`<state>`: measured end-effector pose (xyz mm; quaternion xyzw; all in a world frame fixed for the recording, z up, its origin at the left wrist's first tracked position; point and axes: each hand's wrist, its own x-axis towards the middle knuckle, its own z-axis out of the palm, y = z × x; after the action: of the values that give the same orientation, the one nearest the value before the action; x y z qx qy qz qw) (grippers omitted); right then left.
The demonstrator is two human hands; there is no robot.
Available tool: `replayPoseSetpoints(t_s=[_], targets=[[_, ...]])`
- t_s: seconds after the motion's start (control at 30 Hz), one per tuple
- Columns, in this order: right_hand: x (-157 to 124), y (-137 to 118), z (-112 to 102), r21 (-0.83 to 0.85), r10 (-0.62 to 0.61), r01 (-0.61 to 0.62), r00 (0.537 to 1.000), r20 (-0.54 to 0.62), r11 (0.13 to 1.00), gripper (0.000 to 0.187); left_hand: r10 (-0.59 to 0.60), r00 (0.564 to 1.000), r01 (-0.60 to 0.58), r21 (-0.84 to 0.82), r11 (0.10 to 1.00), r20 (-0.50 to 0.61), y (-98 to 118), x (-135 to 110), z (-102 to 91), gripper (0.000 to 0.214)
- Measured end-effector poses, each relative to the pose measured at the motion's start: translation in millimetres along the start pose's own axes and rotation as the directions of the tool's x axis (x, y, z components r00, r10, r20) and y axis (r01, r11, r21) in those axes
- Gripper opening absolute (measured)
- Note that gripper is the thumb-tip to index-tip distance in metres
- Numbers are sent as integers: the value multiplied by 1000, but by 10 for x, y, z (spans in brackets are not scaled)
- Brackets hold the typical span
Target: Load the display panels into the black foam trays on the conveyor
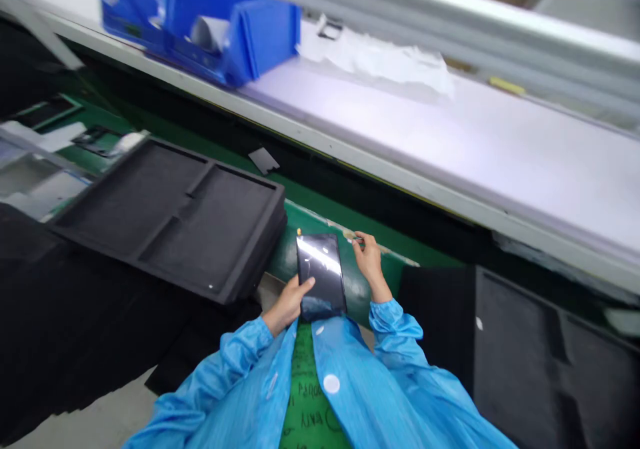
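My left hand (293,302) grips the lower left edge of a glossy black display panel (323,279), thumb on its face. The panel is tilted in front of my body and reflects a bright light strip. A small orange-yellow tab (299,232) sticks out at its upper left corner. To the right of the panel, apart from it, my right hand (369,259) is closed in a pinch. A small pale yellowish piece (349,235) shows at its fingertips; its kind is too small to make out. Below both lies the green work surface (357,289).
Stacked black foam trays (170,209) stand at left, another black tray (520,342) at right. Beyond runs a white shelf (500,142) with blue bins (270,35) and a crumpled white sheet (380,62). A small grey card (263,160) lies behind the left trays.
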<state>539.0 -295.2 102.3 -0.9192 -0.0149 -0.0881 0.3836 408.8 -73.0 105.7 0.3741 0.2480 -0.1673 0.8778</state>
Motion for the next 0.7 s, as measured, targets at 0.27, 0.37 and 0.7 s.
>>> replayPoseSetpoints(t_s=[0.27, 0.37, 0.7], targets=[[2140, -606, 1518, -286, -69, 301, 790, 610, 910, 48, -18, 999, 15, -77, 997, -34, -187, 603, 41, 71], [2696, -863, 2297, -354, -14, 355, 723, 691, 865, 54, -25, 998, 19, -120, 993, -54, -375, 773, -57, 75], [3408, -1195, 4197, -434, 22, 399, 715, 699, 808, 71, -293, 840, 477, 364, 800, -457, -651, 1180, -546, 78]])
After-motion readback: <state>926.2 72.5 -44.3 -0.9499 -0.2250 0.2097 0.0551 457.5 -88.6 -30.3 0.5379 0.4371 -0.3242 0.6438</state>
